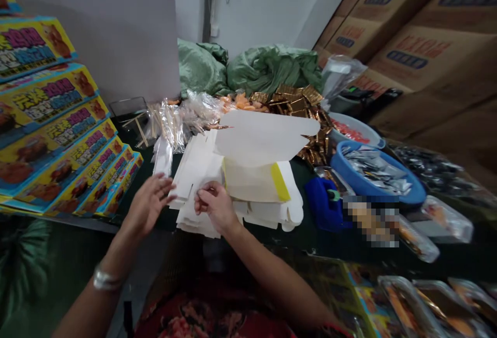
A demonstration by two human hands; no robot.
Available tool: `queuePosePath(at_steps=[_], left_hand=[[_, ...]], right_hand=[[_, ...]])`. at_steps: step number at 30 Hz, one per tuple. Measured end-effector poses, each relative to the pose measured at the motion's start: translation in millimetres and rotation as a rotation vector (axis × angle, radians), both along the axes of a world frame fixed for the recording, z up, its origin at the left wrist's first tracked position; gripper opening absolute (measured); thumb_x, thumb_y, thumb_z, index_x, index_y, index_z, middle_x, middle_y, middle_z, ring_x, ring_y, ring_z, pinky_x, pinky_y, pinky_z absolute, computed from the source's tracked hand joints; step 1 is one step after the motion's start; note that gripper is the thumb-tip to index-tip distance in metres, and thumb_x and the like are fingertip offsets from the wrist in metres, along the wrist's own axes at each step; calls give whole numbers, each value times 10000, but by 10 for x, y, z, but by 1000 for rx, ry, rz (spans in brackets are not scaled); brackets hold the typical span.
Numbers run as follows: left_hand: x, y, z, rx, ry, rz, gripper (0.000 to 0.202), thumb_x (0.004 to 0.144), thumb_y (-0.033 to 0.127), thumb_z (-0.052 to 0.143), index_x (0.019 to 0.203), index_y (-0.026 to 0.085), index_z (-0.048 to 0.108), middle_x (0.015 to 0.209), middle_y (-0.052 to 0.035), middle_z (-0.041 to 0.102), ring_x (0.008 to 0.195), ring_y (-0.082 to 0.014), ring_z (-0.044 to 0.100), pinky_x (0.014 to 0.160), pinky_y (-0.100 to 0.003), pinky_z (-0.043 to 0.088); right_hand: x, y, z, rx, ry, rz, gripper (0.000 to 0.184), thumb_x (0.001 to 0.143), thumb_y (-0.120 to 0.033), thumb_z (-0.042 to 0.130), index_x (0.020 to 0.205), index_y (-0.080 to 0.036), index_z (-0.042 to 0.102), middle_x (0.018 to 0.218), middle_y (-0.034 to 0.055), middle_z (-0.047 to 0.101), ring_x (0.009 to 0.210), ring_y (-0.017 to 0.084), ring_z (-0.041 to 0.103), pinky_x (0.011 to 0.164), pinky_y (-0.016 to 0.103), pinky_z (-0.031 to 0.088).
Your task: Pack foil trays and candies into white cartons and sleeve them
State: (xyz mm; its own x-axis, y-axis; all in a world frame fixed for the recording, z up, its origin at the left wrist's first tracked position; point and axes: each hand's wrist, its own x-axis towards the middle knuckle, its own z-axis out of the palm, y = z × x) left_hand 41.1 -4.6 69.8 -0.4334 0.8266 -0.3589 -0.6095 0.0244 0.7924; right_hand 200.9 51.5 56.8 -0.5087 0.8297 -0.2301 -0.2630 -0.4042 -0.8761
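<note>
Left hand [149,204] open, fingers spread, just beside white card stack [198,188]; right hand [216,206] pinching stack's near edge. Yellow-edged card [248,172] on top. Gold sachets [306,113] behind; blue basin [375,177] of silver sachets right; printed boxes [58,115] left.

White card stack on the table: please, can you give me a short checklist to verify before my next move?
1. Right hand on the white die-cut card stack: touching it; firm grip: cannot tell.
2. Left hand open and beside the stack: ok; contact with the card: cannot tell.
3. Stack edges squared: not ok, the cards lie uneven and fanned.
4. Yellow strip on the card lying flat: cannot tell.
5. Blue basin of silver sachets apart from the cards: ok.
6. Printed boxes at the left apart from the hands: ok.
</note>
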Motion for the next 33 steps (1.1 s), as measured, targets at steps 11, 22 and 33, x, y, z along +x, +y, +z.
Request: queuePosePath(at_steps=[11, 22, 33], left_hand=[[19, -56, -221, 18, -118, -183, 451, 498, 409, 942, 733, 135, 672, 685, -9, 649, 624, -123, 607, 593, -260, 577], [-162, 146, -329, 95, -388, -69, 430, 552, 285, 905, 894, 150, 682, 813, -2, 683, 679, -118, 615, 568, -224, 531], [-332, 286, -471, 69, -261, -26, 379, 552, 245, 870, 820, 135, 625, 652, -5, 673, 599, -132, 644, 566, -245, 560]], right_hand=[[-394, 153, 373, 874, -738, 353, 127, 742, -121, 557, 753, -211, 468, 607, -65, 518, 553, 99, 474, 550, 223, 338], [-914, 247, 309, 1141, -1240, 383, 319, 840, -137, 564, 1152, -181, 611, 900, 78, 738, 810, 222, 667, 724, 295, 435], [-936, 730, 389, 968, -1088, 31, 303, 980, -218, 441, 1234, -166, 598, 970, 65, 741, 878, 175, 688, 807, 270, 499]])
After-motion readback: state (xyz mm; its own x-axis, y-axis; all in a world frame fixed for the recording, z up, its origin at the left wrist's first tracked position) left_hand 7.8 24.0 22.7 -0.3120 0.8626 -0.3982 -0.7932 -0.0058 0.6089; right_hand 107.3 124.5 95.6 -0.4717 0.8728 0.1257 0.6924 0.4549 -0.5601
